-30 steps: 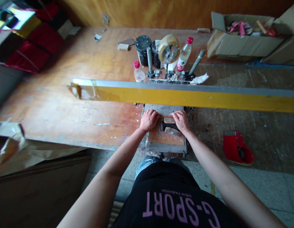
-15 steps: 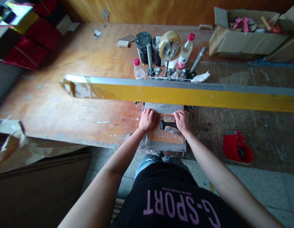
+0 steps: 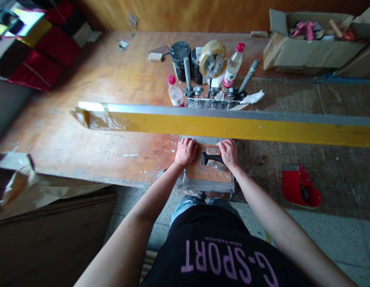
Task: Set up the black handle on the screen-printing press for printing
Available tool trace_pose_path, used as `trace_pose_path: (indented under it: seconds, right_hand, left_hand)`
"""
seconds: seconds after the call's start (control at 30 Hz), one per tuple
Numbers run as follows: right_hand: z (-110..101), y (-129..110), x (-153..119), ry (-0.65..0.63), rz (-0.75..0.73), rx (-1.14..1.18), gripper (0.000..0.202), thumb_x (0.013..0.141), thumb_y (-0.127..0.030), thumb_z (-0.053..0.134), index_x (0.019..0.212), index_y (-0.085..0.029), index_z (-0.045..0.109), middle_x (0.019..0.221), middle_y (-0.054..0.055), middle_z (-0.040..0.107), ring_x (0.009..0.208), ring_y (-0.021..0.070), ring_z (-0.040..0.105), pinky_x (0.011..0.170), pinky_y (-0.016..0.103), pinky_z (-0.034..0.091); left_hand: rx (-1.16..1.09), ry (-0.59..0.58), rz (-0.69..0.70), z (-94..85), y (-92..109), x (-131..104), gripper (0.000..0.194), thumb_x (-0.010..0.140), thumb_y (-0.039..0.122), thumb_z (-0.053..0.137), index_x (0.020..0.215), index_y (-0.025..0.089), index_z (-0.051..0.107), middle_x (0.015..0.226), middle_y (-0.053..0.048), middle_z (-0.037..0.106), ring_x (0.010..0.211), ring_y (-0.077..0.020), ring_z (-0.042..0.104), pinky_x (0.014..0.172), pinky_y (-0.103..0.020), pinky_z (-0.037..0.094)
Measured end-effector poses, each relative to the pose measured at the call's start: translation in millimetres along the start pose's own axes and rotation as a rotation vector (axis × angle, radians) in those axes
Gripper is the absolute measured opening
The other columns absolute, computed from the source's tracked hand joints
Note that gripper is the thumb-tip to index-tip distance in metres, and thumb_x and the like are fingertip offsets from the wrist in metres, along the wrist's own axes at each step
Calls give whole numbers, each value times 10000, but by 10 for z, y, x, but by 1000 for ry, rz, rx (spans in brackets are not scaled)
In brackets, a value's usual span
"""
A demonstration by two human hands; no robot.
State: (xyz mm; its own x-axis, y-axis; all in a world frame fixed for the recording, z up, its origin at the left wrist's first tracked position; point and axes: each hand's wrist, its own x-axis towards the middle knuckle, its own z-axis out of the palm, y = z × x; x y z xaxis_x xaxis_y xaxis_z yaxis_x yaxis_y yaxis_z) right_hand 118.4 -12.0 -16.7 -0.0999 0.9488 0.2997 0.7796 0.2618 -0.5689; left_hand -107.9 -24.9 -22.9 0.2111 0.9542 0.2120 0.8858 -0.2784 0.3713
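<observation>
A brown wooden board [image 3: 202,175] lies on a grey metal plate [image 3: 208,186] at the bench's front edge. My left hand [image 3: 186,152] is closed on the board's far left corner, fingers curled over the edge. On the far right corner my right hand [image 3: 228,152] grips in the same way, thumb toward the middle. Between them a black-handled tool [image 3: 213,158] lies on the board, its handle end beside my right hand. Small wooden blocks [image 3: 217,165] sit around the tool.
A long yellow and grey bar [image 3: 202,121] spans the view just beyond my hands. Behind it stand dark jars [image 3: 180,59], bottles [image 3: 233,65] and a tape roll [image 3: 213,59]. A red tape dispenser [image 3: 298,185] lies right; a cardboard box [image 3: 316,54] sits at the back right.
The yellow bar has shifted slightly nearer to my hands, uncovering more of the clamp assembly and the small bottle behind it. My hands keep their hold on the board.
</observation>
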Motion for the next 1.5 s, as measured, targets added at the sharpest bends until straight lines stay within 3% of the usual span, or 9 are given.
trace_pose_path:
  seconds: [0.2,0.37,0.57,1.13,1.23,1.3,1.4,1.5]
  right_hand:
    - [5,39,-40,19,-34,-17,388,974,-358,389,812,-205,707,850,70,651,866,214,562,865,366,400]
    - [2,53,-56,99,21,-47,396,979,-364,384,796,-202,696,862,78,646,878,216,547,876,374,387]
    - [39,86,-32,70,49,-52,401,977,-359,381,756,-204,678,824,73,640,860,219,541,863,374,377]
    - [30,97,-35,59,44,-42,404,969,-359,383,768,-205,698,821,75,645,843,222,552,852,379,410]
    - [-20,70,-62,52,39,-6,378,962,-380,402,869,-197,720,882,93,675,885,233,571,874,397,430]
    - [-54,50,-129,41,-6,30,356,959,-387,414,1044,-196,703,1045,107,686,1018,242,570,945,414,423]
    - [-87,35,-289,-55,-97,18,436,964,-402,403,1320,-200,553,1346,102,573,1294,252,440,1093,463,325]
    - [-91,46,-430,-174,-101,-41,534,972,-423,367,1450,-184,392,1469,101,453,1411,265,299,1146,509,237]
  left_hand:
    - [-64,6,54,-14,-39,-2,277,972,329,367,1040,200,602,1056,-96,604,1015,-243,505,936,-401,366]
    - [-44,47,-29,-3,-78,-6,292,976,351,362,1004,202,612,1037,-89,610,994,-236,514,902,-388,370]
    - [5,41,-97,19,-66,15,297,976,349,356,955,206,615,1026,-94,608,947,-245,506,852,-382,372]
    - [28,34,-90,-2,-70,25,352,982,376,314,976,208,623,1021,-94,619,962,-251,519,863,-394,398]
    - [17,-2,-49,-59,-49,-57,380,982,382,307,1111,201,615,1172,-110,615,1087,-254,527,938,-411,402]
    - [30,-23,8,-84,-23,-198,440,981,391,302,1301,183,521,1372,-122,524,1275,-267,442,1054,-442,342]
    - [57,-86,46,-86,22,-493,576,977,435,294,1476,148,306,1541,-118,336,1445,-278,232,1160,-482,216]
    - [85,-143,23,-82,71,-761,636,971,472,289,1506,132,237,1569,-114,273,1473,-279,153,1181,-493,186]
